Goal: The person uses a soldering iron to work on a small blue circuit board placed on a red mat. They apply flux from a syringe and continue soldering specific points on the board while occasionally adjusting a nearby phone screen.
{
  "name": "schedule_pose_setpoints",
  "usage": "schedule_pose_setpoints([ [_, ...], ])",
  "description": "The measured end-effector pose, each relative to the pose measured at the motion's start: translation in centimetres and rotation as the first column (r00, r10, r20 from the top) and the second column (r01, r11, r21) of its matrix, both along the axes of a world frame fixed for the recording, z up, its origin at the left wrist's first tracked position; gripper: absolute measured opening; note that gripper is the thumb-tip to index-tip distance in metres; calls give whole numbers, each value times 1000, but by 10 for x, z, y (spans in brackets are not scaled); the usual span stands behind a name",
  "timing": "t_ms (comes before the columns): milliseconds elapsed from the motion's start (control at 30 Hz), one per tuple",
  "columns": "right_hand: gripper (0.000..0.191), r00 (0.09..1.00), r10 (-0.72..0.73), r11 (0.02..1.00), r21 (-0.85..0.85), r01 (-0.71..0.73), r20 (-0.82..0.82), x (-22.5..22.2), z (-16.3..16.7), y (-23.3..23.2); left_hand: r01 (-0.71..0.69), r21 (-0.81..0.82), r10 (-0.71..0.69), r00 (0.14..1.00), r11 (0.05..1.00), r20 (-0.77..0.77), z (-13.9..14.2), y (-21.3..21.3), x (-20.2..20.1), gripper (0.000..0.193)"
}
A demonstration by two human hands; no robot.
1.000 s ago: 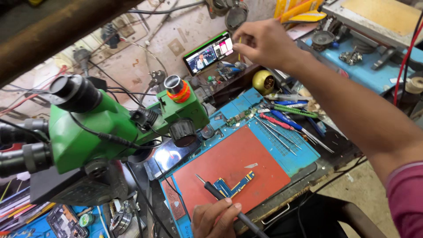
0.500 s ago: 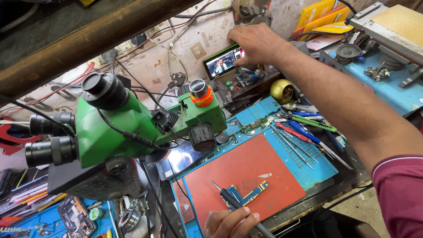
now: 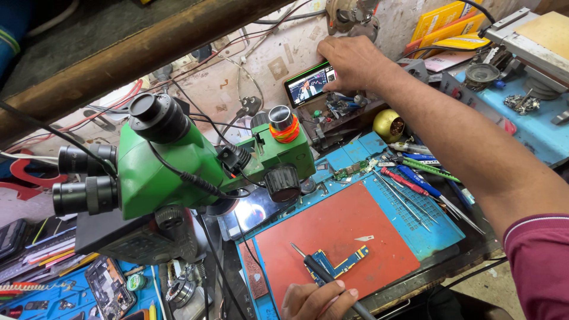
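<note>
My left hand at the bottom edge holds a dark pen-like tool. Its metal tip points up-left, across a small blue L-shaped circuit board lying on a red mat. My right hand reaches to the back wall and closes over the right end of a lit phone propped there, with the thumb under its edge. A green stereo microscope stands at the left, its head above the mat's left side.
A blue work mat under the red one carries tweezers and screwdrivers at its right. A gold round object sits behind it. Cluttered trays lie at bottom left, and blue equipment stands at the right.
My right hand has gone from pinching at the phone's corner to covering its right end. The left hand and tool stay over the board. The view has shifted.
</note>
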State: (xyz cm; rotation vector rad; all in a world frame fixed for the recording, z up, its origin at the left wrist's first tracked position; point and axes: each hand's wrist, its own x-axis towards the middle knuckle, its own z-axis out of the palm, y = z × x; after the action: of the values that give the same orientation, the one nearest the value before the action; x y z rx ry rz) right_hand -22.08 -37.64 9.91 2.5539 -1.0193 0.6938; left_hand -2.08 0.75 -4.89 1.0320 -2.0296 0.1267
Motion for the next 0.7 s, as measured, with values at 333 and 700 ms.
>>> schedule_pose_setpoints([
  [333,37,995,14,1000,22,-17,99,-32,18,32,0,-98,-4,999,995,-39,4,-5,-2,37],
  [700,29,994,-23,447,890,-83,104,-130,-69,290,-157,-107,139,978,982,-154,29,-4,-12,28],
])
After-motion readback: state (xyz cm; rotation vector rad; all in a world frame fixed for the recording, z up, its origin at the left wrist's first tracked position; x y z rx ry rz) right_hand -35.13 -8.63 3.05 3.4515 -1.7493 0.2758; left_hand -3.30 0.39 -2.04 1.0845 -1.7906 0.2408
